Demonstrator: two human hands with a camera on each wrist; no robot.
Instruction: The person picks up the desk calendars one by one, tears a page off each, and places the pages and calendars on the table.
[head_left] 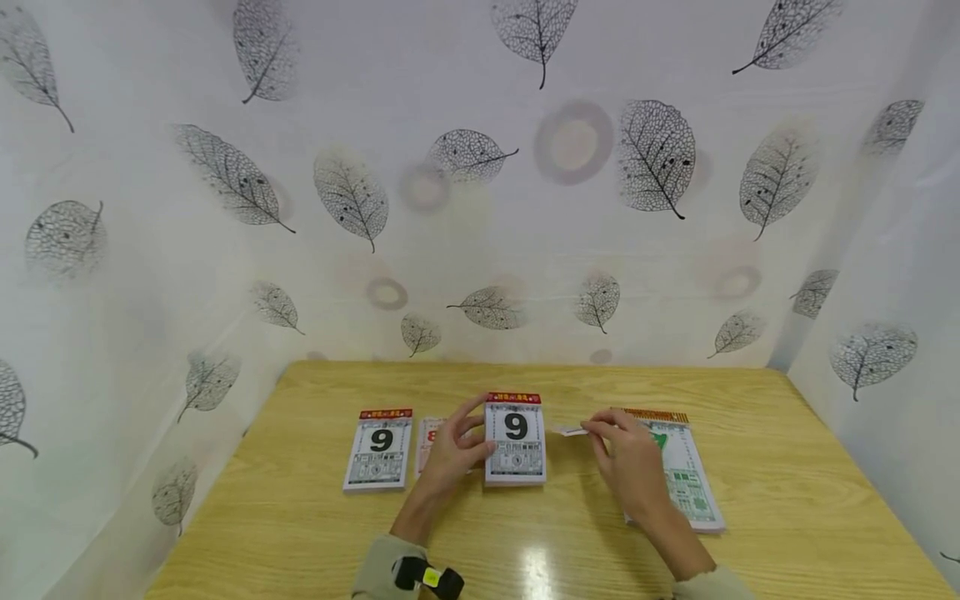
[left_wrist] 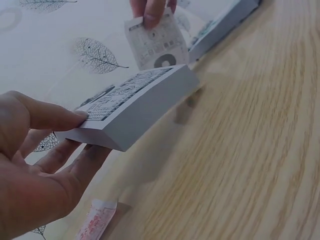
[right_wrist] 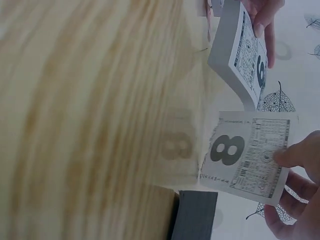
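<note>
My left hand (head_left: 452, 452) grips a small tear-off calendar (head_left: 515, 446) by its left side, the thumb on the front and fingers beneath. The calendar has a red header and a large black 9 on its top page. In the left wrist view the calendar block (left_wrist: 145, 107) is tilted up off the table. My right hand (head_left: 630, 460) pinches a loose thin sheet (right_wrist: 250, 155) by one end, just right of the calendar and apart from it. That sheet bears a black 8, and its far edge is ragged.
Another small calendar (head_left: 378, 452) showing 9 lies at the left. Beside it lies a red-printed sheet (head_left: 424, 435), partly behind my left hand. A larger green-printed calendar (head_left: 693, 492) lies under and beyond my right hand. Leaf-patterned curtain (head_left: 480, 250) surrounds the wooden table (head_left: 300, 533).
</note>
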